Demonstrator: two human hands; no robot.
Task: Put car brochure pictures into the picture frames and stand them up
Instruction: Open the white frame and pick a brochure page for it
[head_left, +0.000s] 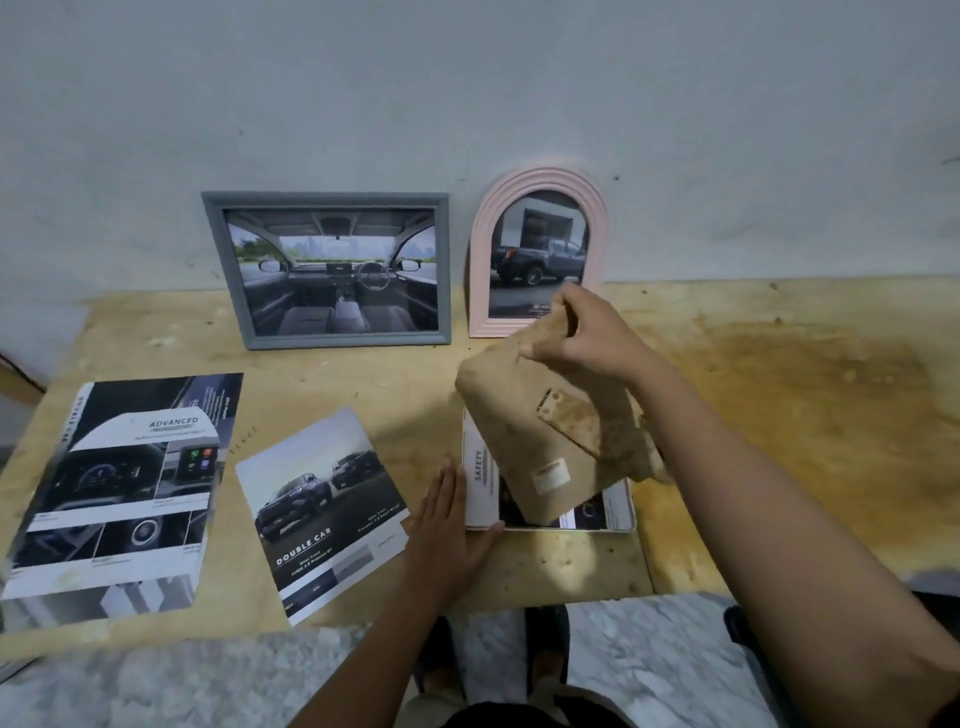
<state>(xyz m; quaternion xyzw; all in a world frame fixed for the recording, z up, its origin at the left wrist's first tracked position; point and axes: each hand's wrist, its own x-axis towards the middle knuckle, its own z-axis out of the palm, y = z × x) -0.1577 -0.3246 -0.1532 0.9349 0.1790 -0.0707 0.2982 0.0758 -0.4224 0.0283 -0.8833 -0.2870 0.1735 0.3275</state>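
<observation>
right hand (576, 340) gripping brown backing board (535, 441) tilted above white frame (571, 529) flat on table (779, 415), left hand (448, 525) laid flat and uncurled at its left edge, grey frame (224, 270) and pink arched frame (480, 260) upright behind it

A stained plywood table (779, 415) stands against a grey-blue wall (467, 78), over marbled floor (156, 686).

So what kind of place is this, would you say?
Likely a makeshift home or workshop corner: a stained plywood tabletop pushed against a scuffed grey wall, with a marble-patterned floor below.
</observation>
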